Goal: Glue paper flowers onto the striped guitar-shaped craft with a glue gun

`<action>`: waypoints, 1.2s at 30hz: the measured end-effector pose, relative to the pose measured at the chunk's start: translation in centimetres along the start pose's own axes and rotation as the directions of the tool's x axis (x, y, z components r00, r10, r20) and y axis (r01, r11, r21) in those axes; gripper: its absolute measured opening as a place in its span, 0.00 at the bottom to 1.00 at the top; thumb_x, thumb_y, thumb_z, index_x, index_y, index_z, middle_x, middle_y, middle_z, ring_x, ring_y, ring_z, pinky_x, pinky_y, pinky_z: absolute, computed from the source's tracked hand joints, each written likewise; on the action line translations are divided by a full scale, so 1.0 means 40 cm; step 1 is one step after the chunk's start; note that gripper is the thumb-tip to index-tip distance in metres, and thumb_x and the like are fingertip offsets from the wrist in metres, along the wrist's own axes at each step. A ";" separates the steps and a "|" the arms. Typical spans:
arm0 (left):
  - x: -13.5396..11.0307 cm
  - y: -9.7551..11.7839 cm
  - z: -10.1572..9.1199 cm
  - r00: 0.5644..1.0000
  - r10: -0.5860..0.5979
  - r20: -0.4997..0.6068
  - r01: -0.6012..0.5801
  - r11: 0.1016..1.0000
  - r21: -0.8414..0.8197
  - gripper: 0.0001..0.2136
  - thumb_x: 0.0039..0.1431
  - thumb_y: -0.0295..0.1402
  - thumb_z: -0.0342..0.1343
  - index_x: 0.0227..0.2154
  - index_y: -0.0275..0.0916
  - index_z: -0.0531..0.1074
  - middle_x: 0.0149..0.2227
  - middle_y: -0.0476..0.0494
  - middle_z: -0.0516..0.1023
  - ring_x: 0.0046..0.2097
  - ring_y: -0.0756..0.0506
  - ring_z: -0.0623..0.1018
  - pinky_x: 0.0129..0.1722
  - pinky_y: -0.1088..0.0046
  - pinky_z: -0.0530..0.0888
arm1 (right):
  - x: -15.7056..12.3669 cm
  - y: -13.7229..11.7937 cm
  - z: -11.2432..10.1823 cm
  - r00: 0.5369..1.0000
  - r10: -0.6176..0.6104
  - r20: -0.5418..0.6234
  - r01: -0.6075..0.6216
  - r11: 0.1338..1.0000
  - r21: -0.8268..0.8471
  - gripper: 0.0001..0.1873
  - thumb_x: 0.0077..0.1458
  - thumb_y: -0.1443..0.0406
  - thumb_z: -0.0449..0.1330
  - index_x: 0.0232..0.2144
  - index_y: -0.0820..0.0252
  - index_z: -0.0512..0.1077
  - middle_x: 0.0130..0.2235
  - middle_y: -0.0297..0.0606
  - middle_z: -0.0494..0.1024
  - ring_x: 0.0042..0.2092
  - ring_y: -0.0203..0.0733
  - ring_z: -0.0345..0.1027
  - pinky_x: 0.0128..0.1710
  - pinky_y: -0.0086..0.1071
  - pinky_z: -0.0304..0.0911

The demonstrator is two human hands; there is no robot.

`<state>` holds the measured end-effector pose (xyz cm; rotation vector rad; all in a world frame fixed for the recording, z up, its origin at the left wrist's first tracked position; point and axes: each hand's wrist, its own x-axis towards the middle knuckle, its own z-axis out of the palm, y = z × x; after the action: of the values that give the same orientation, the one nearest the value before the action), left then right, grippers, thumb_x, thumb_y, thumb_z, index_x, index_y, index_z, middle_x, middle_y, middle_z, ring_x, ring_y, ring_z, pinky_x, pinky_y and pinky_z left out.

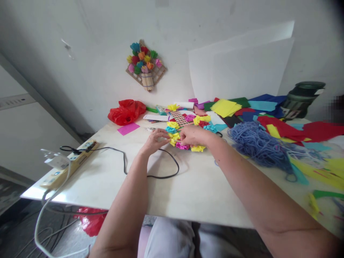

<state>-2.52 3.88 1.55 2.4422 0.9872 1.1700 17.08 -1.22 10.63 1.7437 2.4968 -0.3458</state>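
Ruffled yellow paper flower (174, 137) lies flat on the table (188, 186).

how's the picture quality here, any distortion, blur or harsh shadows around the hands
Head view: soft, even light, only faint shadows under the left hand and right hand on the white table; wide-angle stretch bends the table's edge and lengthens the forearms; paper scraps at the right edge look smeared; the top right corner darkens, and a pixelated patch sits at far right.
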 end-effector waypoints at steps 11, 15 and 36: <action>0.003 0.002 -0.005 0.999 -0.035 0.036 0.034 0.999 0.033 0.07 0.51 0.38 0.58 0.28 0.40 0.74 0.41 0.42 0.72 0.48 0.44 0.70 0.52 0.60 0.59 | 0.020 0.005 0.018 0.993 -0.029 -0.116 0.022 0.998 -0.056 0.10 0.42 0.63 0.59 0.29 0.57 0.76 0.34 0.40 0.78 0.36 0.44 0.69 0.31 0.30 0.58; 0.003 0.006 -0.010 0.997 -0.058 0.051 0.057 0.998 0.014 0.06 0.50 0.37 0.58 0.29 0.40 0.74 0.43 0.42 0.72 0.49 0.43 0.69 0.53 0.59 0.59 | 0.038 0.006 0.040 0.973 -0.038 -0.229 0.027 0.998 -0.052 0.11 0.43 0.61 0.59 0.32 0.54 0.75 0.38 0.40 0.78 0.41 0.48 0.68 0.34 0.32 0.59; 0.005 0.008 -0.020 0.989 -0.121 0.090 0.125 0.991 -0.043 0.07 0.50 0.37 0.58 0.26 0.38 0.73 0.41 0.41 0.72 0.45 0.43 0.70 0.50 0.60 0.62 | 0.054 -0.016 0.088 0.869 -0.130 -0.478 0.155 0.988 0.013 0.08 0.49 0.63 0.57 0.32 0.53 0.76 0.39 0.34 0.76 0.41 0.39 0.68 0.35 0.29 0.57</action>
<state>-2.89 3.73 2.33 2.3367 1.0545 1.0265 15.48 -0.26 6.91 1.8530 2.9870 0.0248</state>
